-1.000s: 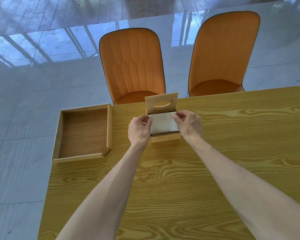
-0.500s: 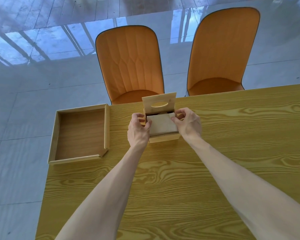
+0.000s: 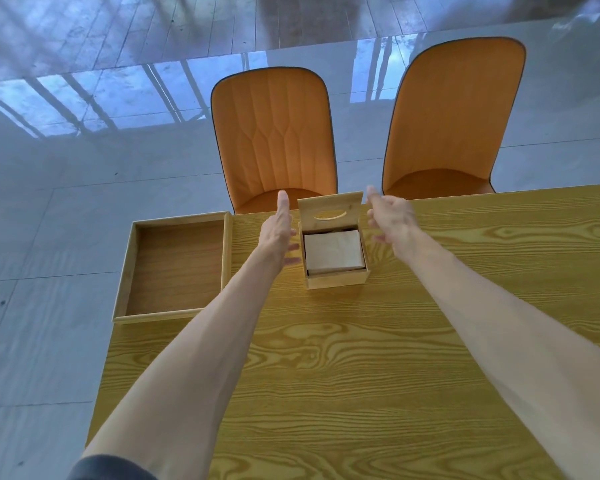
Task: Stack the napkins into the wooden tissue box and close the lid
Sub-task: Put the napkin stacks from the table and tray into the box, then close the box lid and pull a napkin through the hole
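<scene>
The napkins [image 3: 334, 251] sit stacked inside the wooden tissue box [image 3: 336, 280] on the table [image 3: 361, 375], and the left hand [image 3: 278, 230] and right hand [image 3: 390, 220] reach up wide and empty beside the standing lid [image 3: 329, 213], probably to close it.

1. My left hand [image 3: 278, 230] was spread wide, just left of the wooden tissue box [image 3: 336, 279], holding nothing.
2. My right hand [image 3: 390, 220] was likewise spread, with fingertips [image 3: 371, 192] near the upright lid [image 3: 330, 212].
3. The napkins [image 3: 334, 251] lay stacked inside the box.
4. A wooden tray [image 3: 174, 268] sat at the table [image 3: 361, 375] corner, left of the box.
5. Two orange chairs [image 3: 274, 133] stood beyond.
</scene>
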### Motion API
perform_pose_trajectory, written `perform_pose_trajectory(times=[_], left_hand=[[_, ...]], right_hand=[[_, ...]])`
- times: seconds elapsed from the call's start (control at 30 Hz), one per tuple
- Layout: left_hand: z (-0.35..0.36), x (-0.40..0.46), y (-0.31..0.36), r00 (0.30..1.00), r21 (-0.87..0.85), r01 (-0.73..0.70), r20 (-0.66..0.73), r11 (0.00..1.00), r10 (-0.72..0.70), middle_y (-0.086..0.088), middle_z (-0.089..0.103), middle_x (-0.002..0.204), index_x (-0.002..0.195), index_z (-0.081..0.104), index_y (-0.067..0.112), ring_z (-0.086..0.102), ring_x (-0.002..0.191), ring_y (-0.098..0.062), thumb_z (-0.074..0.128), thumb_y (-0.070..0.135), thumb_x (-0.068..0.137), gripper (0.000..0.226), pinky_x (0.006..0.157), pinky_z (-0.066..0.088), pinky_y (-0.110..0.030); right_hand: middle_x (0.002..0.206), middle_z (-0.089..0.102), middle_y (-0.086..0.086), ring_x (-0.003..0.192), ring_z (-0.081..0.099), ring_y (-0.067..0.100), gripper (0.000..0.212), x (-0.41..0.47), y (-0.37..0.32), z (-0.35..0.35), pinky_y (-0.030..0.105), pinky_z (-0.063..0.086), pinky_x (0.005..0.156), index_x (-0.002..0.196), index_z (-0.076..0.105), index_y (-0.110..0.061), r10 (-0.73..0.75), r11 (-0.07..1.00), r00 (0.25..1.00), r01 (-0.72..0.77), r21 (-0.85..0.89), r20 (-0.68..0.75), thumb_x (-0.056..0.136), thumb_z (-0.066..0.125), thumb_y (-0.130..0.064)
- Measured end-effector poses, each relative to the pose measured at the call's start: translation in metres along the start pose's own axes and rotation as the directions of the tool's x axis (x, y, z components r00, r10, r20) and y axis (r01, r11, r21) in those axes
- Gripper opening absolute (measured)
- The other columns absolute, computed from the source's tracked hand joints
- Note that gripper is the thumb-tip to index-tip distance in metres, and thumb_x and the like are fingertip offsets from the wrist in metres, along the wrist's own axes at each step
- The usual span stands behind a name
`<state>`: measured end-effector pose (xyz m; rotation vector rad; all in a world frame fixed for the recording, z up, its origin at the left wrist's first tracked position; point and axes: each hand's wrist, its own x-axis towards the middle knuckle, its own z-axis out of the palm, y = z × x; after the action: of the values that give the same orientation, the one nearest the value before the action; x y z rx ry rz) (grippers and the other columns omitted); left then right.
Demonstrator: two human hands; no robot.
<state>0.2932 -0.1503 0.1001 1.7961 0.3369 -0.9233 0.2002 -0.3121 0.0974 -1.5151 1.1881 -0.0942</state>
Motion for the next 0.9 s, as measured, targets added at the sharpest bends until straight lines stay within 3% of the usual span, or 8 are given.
perform_pose_trajectory(times=[0.17, 0.23, 0.33, 0.5, 0.7, 0.8, 0.9], left_hand=[[0.003, -0.005, 0.004, 0.994, -0.027, 0.078, 0.075, 0.997, -0.075, -0.014, 0.051, 0.148, 0.150, 0.042, 0.020, 0.052, 0.132, -0.040, 0.047, 0.076, 0.086, 0.085, 0.089, 0.049, -0.052], [0.000, -0.003, 0.001, 0.994, -0.008, 0.070, 0.090, 0.998, -0.069, -0.013, 0.052, 0.149, 0.150, 0.043, 0.022, 0.052, 0.132, -0.039, 0.049, 0.073, 0.088, 0.081, 0.097, 0.046, -0.052], [-0.006, -0.002, -0.004, 0.993, 0.034, 0.030, 0.110, 0.999, -0.034, -0.011, 0.055, 0.146, 0.149, 0.046, 0.022, 0.055, 0.129, -0.035, 0.052, 0.068, 0.090, 0.075, 0.108, 0.042, -0.051], [-0.014, -0.012, -0.023, 0.985, 0.007, -0.082, 0.154, 0.997, 0.080, -0.009, 0.057, 0.144, 0.145, 0.049, 0.020, 0.058, 0.120, -0.027, 0.058, 0.059, 0.092, 0.066, 0.108, 0.046, -0.046], [-0.019, -0.020, -0.049, 0.978, -0.024, -0.105, 0.176, 0.994, 0.107, -0.004, 0.064, 0.130, 0.127, 0.061, 0.022, 0.063, 0.114, -0.023, 0.063, 0.055, 0.091, 0.049, 0.102, 0.050, -0.041], [-0.020, -0.020, -0.060, 0.977, -0.038, -0.128, 0.167, 0.991, 0.132, -0.005, 0.066, 0.130, 0.137, 0.059, 0.016, 0.064, 0.117, -0.023, 0.068, 0.048, 0.090, 0.057, 0.101, 0.052, -0.040], [-0.020, -0.021, -0.069, 0.976, -0.044, -0.153, 0.149, 0.987, 0.158, -0.009, 0.067, 0.131, 0.139, 0.058, 0.017, 0.063, 0.121, -0.024, 0.072, 0.040, 0.089, 0.056, 0.102, 0.052, -0.042]], right_hand=[[0.135, 0.055, 0.008, 0.112, 0.055, 0.027, 0.056, -0.007, -0.010, 0.000, 0.051, 0.047, 0.098, 0.118, 0.063, -0.018, 0.102, 0.989, 0.981, -0.117, 0.086, 0.166, 0.090, 0.050, -0.065], [0.135, 0.056, 0.011, 0.117, 0.055, 0.030, 0.052, -0.007, -0.005, -0.003, 0.053, 0.046, 0.100, 0.112, 0.063, -0.020, 0.109, 0.988, 0.974, -0.127, 0.083, 0.198, 0.088, 0.053, -0.065], [0.135, 0.055, 0.013, 0.119, 0.055, 0.031, 0.059, -0.008, 0.004, -0.007, 0.051, 0.048, 0.099, 0.125, 0.060, -0.015, 0.078, 0.991, 0.972, -0.099, 0.086, 0.221, 0.088, 0.056, -0.062], [0.137, 0.057, 0.011, 0.118, 0.057, 0.027, 0.069, -0.014, 0.024, -0.014, 0.046, 0.049, 0.099, 0.144, 0.045, -0.016, -0.009, 0.995, 0.962, -0.018, 0.096, 0.274, 0.089, 0.059, -0.056], [0.142, 0.053, 0.008, 0.125, 0.053, 0.026, 0.057, -0.023, 0.047, -0.019, 0.042, 0.049, 0.099, 0.140, 0.051, -0.017, -0.061, 0.995, 0.943, 0.030, 0.099, 0.327, 0.092, 0.061, -0.047], [0.141, 0.054, 0.006, 0.126, 0.053, 0.024, 0.052, -0.024, 0.057, -0.020, 0.043, 0.050, 0.100, 0.138, 0.053, -0.017, -0.060, 0.995, 0.944, 0.029, 0.100, 0.326, 0.092, 0.063, -0.039], [0.137, 0.058, 0.003, 0.122, 0.057, 0.020, 0.050, -0.025, 0.066, -0.019, 0.036, 0.054, 0.091, 0.136, 0.055, -0.018, -0.061, 0.995, 0.947, 0.031, 0.099, 0.316, 0.091, 0.068, -0.033]])
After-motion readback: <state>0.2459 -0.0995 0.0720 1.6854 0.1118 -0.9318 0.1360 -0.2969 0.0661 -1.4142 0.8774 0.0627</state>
